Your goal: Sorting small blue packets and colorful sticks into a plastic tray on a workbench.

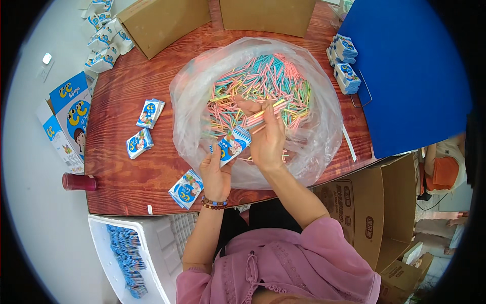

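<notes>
My left hand (216,177) grips a small blue and white packet (234,146) by its lower left side, over the near rim of a clear plastic bag (190,86). Just right of the packet, my right hand (268,139) is closed around a small bunch of thin pastel sticks (257,120), pink and yellow among them. Behind my hands, the wide-open bag holds a large heap of loose pink, blue, green and yellow sticks (273,71). I cannot make out whether the packet's top is open. Beside my left wrist, flat packets (186,189) lie at the table's near edge.
Two packet stacks (150,113) (139,143) rest on the wooden table (116,182), near a red cup (79,182). A foam box (157,263) holds many packets at lower left. Cardboard boxes (167,23) stand behind; a blue board (405,76) and large carton (354,213) are right.
</notes>
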Demonstrator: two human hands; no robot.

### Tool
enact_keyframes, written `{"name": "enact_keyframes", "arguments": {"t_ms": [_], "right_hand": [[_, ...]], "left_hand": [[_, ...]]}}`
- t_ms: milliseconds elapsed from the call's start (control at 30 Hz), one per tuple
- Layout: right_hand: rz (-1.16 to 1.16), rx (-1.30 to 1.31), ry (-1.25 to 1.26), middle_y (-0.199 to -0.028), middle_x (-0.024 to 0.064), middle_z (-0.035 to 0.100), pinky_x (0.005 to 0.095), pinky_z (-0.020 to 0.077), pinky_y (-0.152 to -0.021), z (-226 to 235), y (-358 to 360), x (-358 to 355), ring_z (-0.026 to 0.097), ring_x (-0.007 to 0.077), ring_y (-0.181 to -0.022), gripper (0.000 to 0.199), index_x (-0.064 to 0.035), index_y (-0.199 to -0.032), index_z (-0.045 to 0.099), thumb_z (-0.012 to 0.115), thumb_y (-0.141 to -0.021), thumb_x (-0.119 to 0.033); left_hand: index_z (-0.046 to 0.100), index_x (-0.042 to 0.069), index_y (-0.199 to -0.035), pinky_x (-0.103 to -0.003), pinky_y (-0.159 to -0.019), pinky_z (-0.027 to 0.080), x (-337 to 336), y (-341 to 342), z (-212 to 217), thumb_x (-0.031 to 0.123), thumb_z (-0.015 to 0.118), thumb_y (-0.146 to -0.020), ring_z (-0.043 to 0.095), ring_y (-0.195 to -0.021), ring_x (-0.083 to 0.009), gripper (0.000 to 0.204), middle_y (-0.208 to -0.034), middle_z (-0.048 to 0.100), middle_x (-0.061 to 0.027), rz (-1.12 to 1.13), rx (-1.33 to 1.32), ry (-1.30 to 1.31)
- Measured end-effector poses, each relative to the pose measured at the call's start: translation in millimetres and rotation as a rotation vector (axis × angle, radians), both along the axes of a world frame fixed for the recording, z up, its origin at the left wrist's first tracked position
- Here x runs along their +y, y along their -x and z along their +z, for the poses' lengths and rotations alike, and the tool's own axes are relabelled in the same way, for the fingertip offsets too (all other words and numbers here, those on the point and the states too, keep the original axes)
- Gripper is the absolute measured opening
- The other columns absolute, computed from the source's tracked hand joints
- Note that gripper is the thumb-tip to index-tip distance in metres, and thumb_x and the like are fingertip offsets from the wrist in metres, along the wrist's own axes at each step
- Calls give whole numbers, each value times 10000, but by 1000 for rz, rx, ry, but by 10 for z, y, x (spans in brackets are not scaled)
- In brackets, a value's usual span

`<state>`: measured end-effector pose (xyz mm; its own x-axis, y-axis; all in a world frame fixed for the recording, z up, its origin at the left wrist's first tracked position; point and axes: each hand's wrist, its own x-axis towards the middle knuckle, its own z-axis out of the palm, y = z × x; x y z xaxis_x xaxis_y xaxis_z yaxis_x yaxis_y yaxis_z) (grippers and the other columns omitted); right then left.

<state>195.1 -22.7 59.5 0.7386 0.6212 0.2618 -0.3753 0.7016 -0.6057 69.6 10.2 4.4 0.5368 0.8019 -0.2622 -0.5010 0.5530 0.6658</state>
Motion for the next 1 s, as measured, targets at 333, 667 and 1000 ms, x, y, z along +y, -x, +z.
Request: {"name": "enact_keyframes", "arguments": {"t_ms": [333, 667, 1000], "right_hand": [[-56, 16, 164, -1104, 215, 645, 402, 390, -1032, -111, 190, 10, 569, 287, -1152, 380, 70, -1024, 564, 377, -1025, -261], [-69, 29, 126, -1098, 219, 643, 434, 389, -1049, -167, 150, 28, 584, 290, -1124, 303, 39, -1028, 517, 370, -1025, -226], [-105, 7, 108, -1079, 233, 639, 433, 398, -1038, -206, 221, 38, 589, 295, -1114, 244, 5, -1033, 464, 355, -1028, -213]], "left_hand": [[667, 49, -927, -314, -756, 512, -37, -57, 32, 260, 537, -990, 617, -762, -138, 256, -910, 692, -49, -10, -51, 80], [673, 49, -977, -317, -771, 520, -29, -16, -119, 253, 540, -989, 628, -817, -129, 245, -976, 693, -43, 10, -48, 50], [668, 54, -1002, -311, -798, 517, -25, 50, -146, 254, 525, -997, 630, -848, -129, 246, -993, 691, -40, -43, -61, 42]]}}
